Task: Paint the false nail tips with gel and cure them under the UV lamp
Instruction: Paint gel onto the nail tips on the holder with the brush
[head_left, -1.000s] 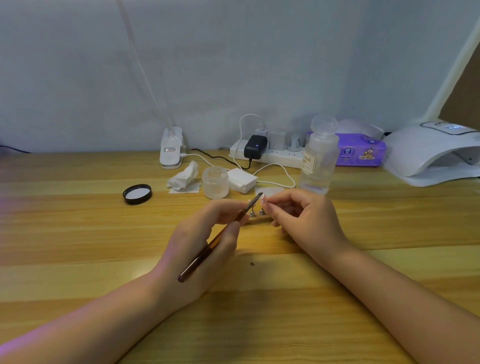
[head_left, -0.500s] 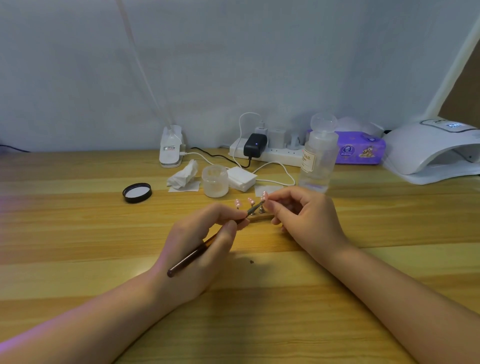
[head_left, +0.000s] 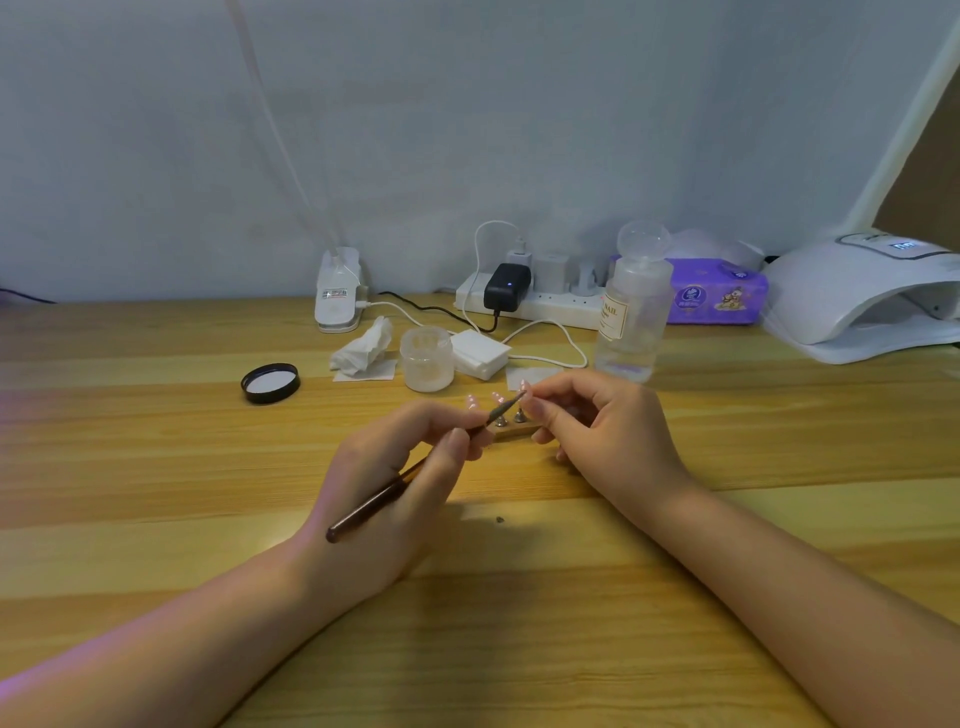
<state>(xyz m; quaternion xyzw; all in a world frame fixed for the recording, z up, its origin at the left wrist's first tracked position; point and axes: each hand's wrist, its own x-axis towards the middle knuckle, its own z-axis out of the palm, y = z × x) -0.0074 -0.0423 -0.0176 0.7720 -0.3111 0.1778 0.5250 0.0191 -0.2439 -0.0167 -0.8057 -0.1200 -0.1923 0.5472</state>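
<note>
Small pale pink nail tips (head_left: 471, 400) stand on metal pegs in a little wooden holder (head_left: 514, 429) at mid-table, a dark slanted brush (head_left: 415, 470) touching one, the white lamp (head_left: 857, 296) near the far right edge.

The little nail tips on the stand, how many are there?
3 nail tips show: the left tip, the middle tip and the right tip by the brush. The left hand may hide more.
</note>
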